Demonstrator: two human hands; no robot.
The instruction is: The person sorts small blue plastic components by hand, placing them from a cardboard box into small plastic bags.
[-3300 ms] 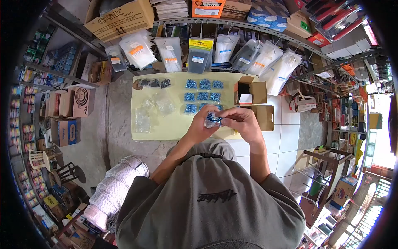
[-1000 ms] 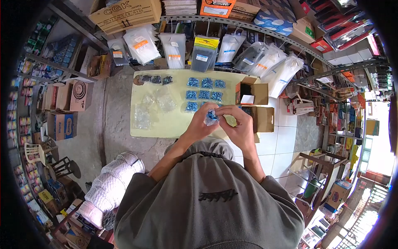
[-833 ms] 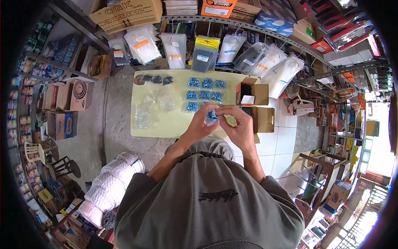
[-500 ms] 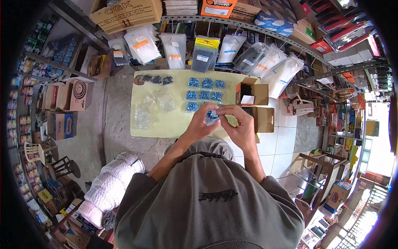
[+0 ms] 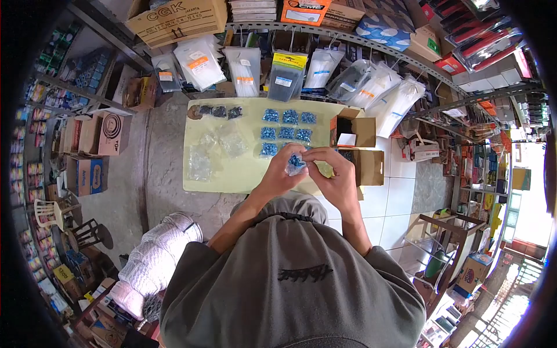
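From where I stand, the left hand [image 5: 279, 174] has its fingers curled round a small clear bag [image 5: 295, 166], crinkled and glossy, with glinting blue pieces [image 5: 296, 161] bunched inside, while the thumb and fingertips of the right hand [image 5: 336, 177] come together on the bag's edge. The bag is held up over the near side of the table [image 5: 232, 184], a smooth, pale yellow rectangle with rounded corners. Just beyond the hands, pillow-shaped blue packets [image 5: 286, 133] lie in neat rows, the nearest row partly hidden by the fingers. Towards the left lie limp, see-through plastic bags [image 5: 200, 165], wrinkled and shiny, and behind them a line of dark packets [image 5: 219, 111]. At the table's right end stand brown cardboard boxes [image 5: 365, 131] with flat, stiff flaps. On the rough grey floor to the left sits a fat, ribbed bundle of pale rope [image 5: 154, 255]
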